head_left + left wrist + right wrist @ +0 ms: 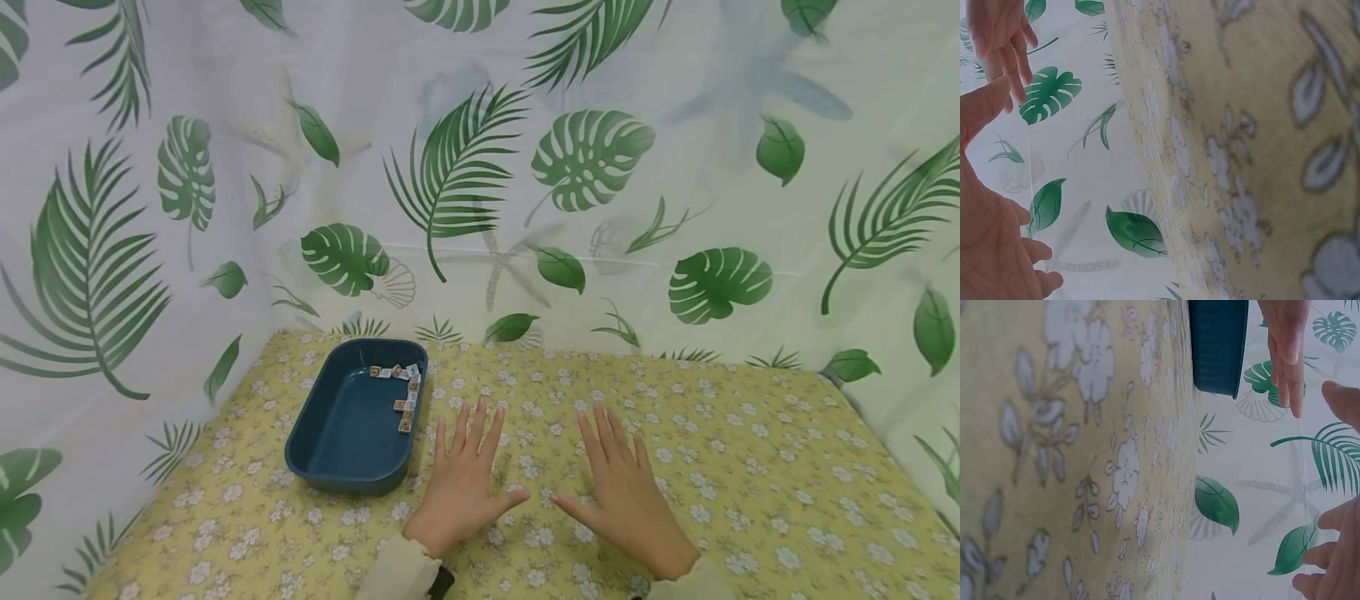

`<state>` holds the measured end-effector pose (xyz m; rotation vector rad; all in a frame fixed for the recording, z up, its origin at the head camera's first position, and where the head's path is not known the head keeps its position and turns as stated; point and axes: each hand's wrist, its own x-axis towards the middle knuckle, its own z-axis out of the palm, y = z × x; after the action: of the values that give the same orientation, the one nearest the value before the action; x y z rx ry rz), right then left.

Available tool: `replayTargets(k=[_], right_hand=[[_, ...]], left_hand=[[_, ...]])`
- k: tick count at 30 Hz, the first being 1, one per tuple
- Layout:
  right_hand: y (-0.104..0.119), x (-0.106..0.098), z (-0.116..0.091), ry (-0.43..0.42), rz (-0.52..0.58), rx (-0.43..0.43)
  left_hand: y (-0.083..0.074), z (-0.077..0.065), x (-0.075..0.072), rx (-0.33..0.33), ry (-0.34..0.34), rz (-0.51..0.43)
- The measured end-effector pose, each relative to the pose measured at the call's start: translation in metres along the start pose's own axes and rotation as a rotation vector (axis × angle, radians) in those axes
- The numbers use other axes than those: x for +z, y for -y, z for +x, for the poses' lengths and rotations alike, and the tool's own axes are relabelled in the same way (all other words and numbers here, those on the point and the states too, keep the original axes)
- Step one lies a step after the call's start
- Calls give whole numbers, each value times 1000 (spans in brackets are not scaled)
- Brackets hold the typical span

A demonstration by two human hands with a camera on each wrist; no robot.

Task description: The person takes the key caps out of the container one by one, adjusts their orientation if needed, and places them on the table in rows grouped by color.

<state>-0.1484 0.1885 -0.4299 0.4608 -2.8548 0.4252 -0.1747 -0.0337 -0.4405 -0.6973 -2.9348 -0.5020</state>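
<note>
Both hands hover over the flowered cloth with fingers spread and nothing held. In the head view my left hand [463,490] is just right of a dark blue tub [348,479], apart from it. My right hand [626,500] lies further right, its thumb pointing toward the left thumb across a gap. Inside the tub, small square tiles [412,386], some white and some brown, sit along its far and right sides. The left wrist view shows the left palm [991,231] with the right hand beyond; in the right wrist view part of the right hand [1338,556] shows at the edge.
A yellow tablecloth [750,467] with white flowers covers the table. White curtains [480,317] printed with green leaves, shells and starfish hang behind it and at both sides. A dark band [442,582] shows at the left wrist.
</note>
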Motion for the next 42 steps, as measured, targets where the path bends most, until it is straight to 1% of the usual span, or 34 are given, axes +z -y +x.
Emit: replayTargets(k=[4,6,8,11,14,17,19,22,26,28,31,34,37,39,42], right_hand=[[0,-1,-1,-11,7,-8],[1,-1,1,-18,18,-13],[4,-1,6,-12,34,-6],[12,0,19,-19,74,-9],[26,5,35,-32,119,-28],[45,14,52,-22,182,-57],[58,22,63,-2,232,-76],[77,36,79,50,280,-96],[94,57,97,132,299,-96],[101,67,106,164,296,-85],[110,78,117,202,288,-68],[118,85,125,211,261,-65],[124,87,129,211,243,-70],[125,88,130,207,222,-78],[122,87,131,210,218,-81]], left_hand=[[1,0,0,-2,-3,16],[4,0,-3,-1,-20,21],[10,-1,-12,-7,-39,32],[24,-5,-33,-30,-77,15],[45,-12,-58,-81,-98,18],[74,-22,-77,-138,-117,36],[94,-28,-86,-174,-118,30],[126,-35,-94,-222,-102,5],[162,-40,-96,-274,-52,-4],[176,-40,-96,-294,-19,0],[191,-40,-93,-314,27,-4],[201,-40,-89,-316,62,12],[208,-40,-83,-304,84,22],[210,-39,-81,-295,91,28],[209,-37,-78,-279,89,24]])
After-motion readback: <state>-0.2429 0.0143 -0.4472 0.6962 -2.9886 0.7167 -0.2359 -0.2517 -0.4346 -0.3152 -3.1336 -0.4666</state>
